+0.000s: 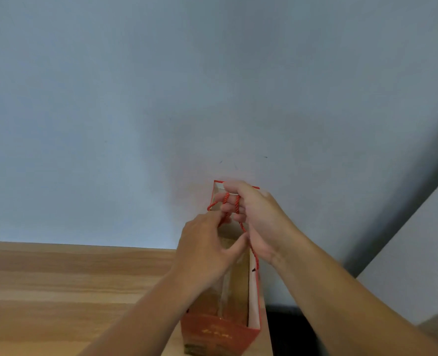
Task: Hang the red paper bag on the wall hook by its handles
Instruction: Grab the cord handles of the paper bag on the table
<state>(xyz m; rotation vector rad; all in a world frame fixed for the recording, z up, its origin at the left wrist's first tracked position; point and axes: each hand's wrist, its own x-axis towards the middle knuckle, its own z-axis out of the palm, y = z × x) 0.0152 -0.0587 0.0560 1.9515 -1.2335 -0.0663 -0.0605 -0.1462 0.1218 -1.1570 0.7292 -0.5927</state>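
The red paper bag (pixel 219 335) is seen from above, its open mouth facing me, with gold print on the near red side and a pale inside. Red twisted rope handles (pixel 237 202) run up from it. My right hand (pixel 256 217) has its fingers curled through the handle loops just in front of the wall. My left hand (pixel 207 245) pinches the handle cord from the left, right beside the other hand. No wall hook shows; my hands cover the spot behind the handles.
A plain pale blue-grey wall (pixel 161 98) fills the upper view. A wooden table top (pixel 58 291) lies below left, touching the wall. A white panel (pixel 418 253) stands at the right, with a dark gap (pixel 290 330) beside the table.
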